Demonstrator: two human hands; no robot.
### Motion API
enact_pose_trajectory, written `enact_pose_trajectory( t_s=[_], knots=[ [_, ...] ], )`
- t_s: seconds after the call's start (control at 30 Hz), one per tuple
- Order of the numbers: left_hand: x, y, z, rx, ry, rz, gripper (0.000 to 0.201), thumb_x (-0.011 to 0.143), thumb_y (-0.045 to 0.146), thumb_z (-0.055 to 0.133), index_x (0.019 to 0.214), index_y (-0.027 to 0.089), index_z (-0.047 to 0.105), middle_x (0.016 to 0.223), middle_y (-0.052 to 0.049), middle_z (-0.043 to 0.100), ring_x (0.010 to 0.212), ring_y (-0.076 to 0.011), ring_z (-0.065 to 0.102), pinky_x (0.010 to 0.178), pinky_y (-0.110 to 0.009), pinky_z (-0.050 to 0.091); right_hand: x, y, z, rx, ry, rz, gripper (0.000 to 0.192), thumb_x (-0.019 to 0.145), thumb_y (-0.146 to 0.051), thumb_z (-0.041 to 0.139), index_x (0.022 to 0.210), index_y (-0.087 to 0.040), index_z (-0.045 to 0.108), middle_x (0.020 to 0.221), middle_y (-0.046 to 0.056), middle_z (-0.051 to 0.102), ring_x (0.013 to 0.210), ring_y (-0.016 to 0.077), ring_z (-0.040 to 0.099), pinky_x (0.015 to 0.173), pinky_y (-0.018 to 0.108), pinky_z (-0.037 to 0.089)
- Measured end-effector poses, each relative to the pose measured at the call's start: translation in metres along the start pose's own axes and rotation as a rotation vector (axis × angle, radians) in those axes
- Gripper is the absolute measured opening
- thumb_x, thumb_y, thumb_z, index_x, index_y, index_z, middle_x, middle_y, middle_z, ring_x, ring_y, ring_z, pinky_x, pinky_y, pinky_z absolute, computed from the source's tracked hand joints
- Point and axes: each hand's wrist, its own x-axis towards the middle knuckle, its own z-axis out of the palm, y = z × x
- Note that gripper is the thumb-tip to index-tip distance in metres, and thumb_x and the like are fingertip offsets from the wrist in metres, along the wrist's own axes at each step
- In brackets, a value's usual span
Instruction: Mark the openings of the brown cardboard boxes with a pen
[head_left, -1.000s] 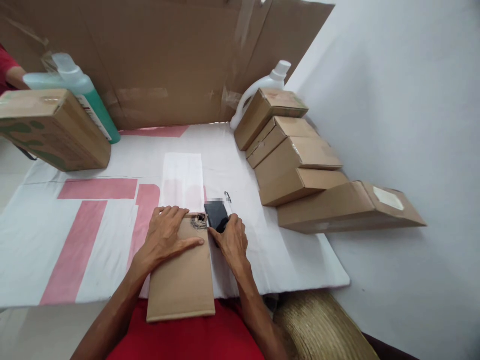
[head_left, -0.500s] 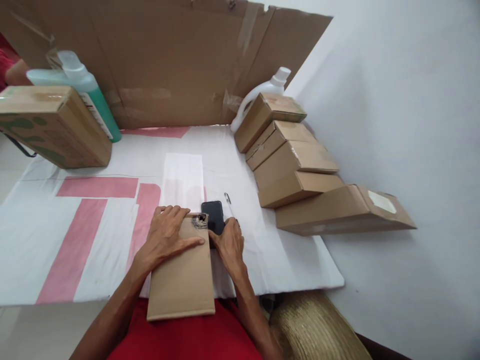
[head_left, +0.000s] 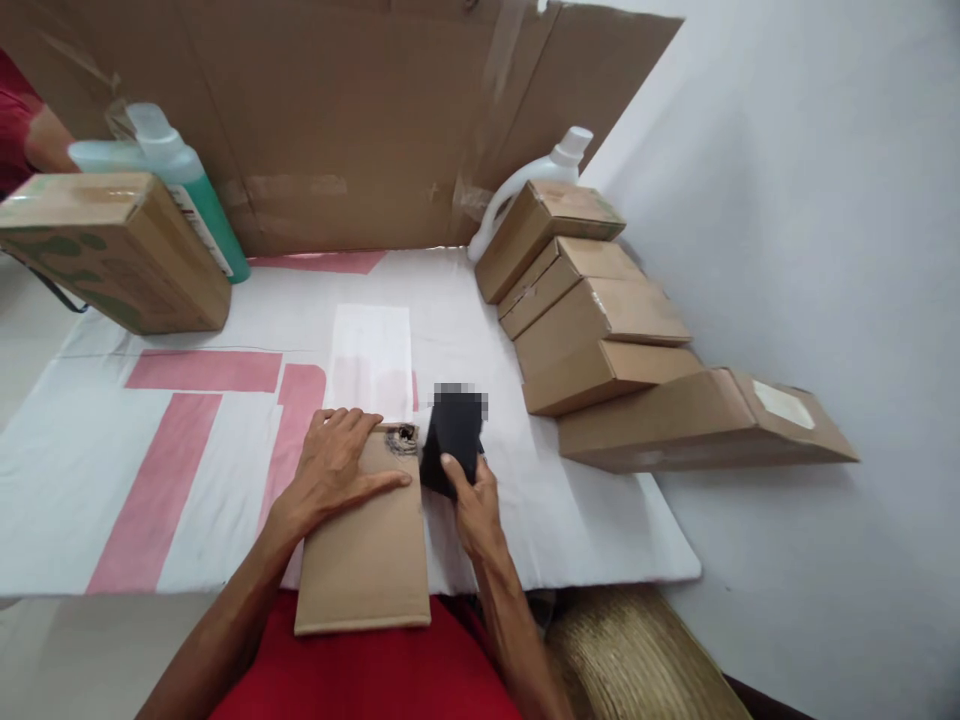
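Since the previous frame, my right hand [head_left: 474, 505] has raised the black phone [head_left: 451, 442] off the surface [head_left: 187, 470]; half a second ago it lay flat there, and it now stands tilted with its upper end blurred. Its long axis runs away from me, top end leaning slightly right. The right hand is closed around the phone's lower end, thumb across its face. My left hand [head_left: 334, 470] has not moved: it lies open and flat, fingers spread, pressing the far end of the flat cardboard mailer [head_left: 365, 545]. The mailer is a matte brown rectangle, long axis pointing away from me, near end overhanging the surface edge, with a dark scuffed hole [head_left: 401, 438] at its far right corner. The phone sits just right of that corner. Similar cardboard boxes [head_left: 600, 340] lie stacked along the right wall.
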Motion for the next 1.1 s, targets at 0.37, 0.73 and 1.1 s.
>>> enact_pose_trajectory(
  t_s=[0.37, 0.73, 1.1],
  knots=[
    [0.001, 0.002, -0.002, 0.040, -0.002, 0.002, 0.058, 0.085, 0.064, 0.071, 0.121, 0.019, 0.064, 0.112, -0.009, 0.072, 0.106, -0.0314, 0.065, 0.098, -0.049, 0.038, -0.061, -0.088, -0.009, 0.765, -0.605, 0.306, 0.063, 0.086, -0.072, 0.068, 0.118, -0.019, 0.076, 0.115, 0.015, 0.078, 0.096, 0.0311, 0.076, 0.092, 0.057, 0.060],
    [0.001, 0.003, -0.003, 0.073, -0.015, 0.001, 0.039, 0.085, 0.025, 0.062, 0.123, 0.018, 0.064, 0.109, -0.009, 0.073, 0.102, -0.0299, 0.066, 0.095, -0.046, 0.040, -0.071, -0.049, 0.012, 0.887, -0.701, 0.628, 0.066, 0.100, -0.066, 0.045, 0.124, -0.011, 0.072, 0.110, 0.016, 0.078, 0.095, 0.0261, 0.075, 0.083, 0.044, 0.061],
    [0.003, 0.006, -0.007, 0.074, -0.054, -0.030, 0.041, 0.084, 0.033, 0.068, 0.122, 0.018, 0.065, 0.108, -0.008, 0.072, 0.102, -0.0297, 0.064, 0.094, -0.045, 0.039, -0.064, -0.054, 0.016, 0.919, -0.638, 0.590, 0.062, 0.097, -0.067, 0.053, 0.122, -0.014, 0.073, 0.107, 0.013, 0.078, 0.090, 0.0241, 0.074, 0.084, 0.042, 0.060]
  ],
)
